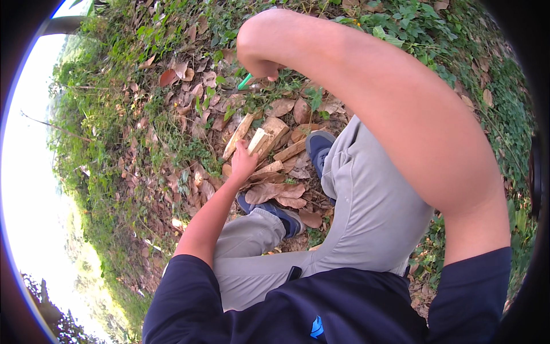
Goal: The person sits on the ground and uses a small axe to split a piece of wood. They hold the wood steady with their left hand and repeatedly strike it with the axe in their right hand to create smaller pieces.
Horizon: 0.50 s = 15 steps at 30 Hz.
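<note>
My left hand is closed around a short piece of split wood, held upright against a thicker wood block on the ground. Raised beyond the wood, my right hand is bent at the wrist, its fingers curled and mostly hidden behind the wrist. From it sticks out the bright green handle of a tool whose working end I cannot make out clearly. A longer split stick lies just left of the block.
More split wood pieces lie between my two blue shoes. Large dry leaves cover the ground around them. Green creeping plants grow at the far right, and leafy undergrowth slopes away on the left.
</note>
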Tool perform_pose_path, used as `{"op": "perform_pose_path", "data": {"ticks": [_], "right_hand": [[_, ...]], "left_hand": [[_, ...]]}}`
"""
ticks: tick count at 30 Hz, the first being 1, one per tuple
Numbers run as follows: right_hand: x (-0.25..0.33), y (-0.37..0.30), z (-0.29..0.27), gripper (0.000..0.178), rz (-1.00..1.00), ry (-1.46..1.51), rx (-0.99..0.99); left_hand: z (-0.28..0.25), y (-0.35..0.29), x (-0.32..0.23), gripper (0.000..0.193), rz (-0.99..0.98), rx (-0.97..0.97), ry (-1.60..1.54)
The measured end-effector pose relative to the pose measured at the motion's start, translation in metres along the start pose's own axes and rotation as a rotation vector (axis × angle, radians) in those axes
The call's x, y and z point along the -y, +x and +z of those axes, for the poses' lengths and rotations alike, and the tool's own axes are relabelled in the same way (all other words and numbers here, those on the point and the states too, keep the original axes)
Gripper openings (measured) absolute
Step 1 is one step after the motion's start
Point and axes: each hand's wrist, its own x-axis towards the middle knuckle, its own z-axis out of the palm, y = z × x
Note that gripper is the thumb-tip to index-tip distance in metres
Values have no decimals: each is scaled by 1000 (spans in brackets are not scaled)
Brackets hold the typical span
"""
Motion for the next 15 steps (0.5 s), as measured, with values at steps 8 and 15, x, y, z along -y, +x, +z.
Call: {"op": "perform_pose_path", "data": {"ticks": [8, 15], "right_hand": [[3, 4, 3, 40, -6, -45, -78], [4, 2, 4, 36, 13, -19, -46]], "left_hand": [[-8, 9, 44, 58, 257, 80, 37], [-19, 12, 52, 59, 59, 216, 61]]}}
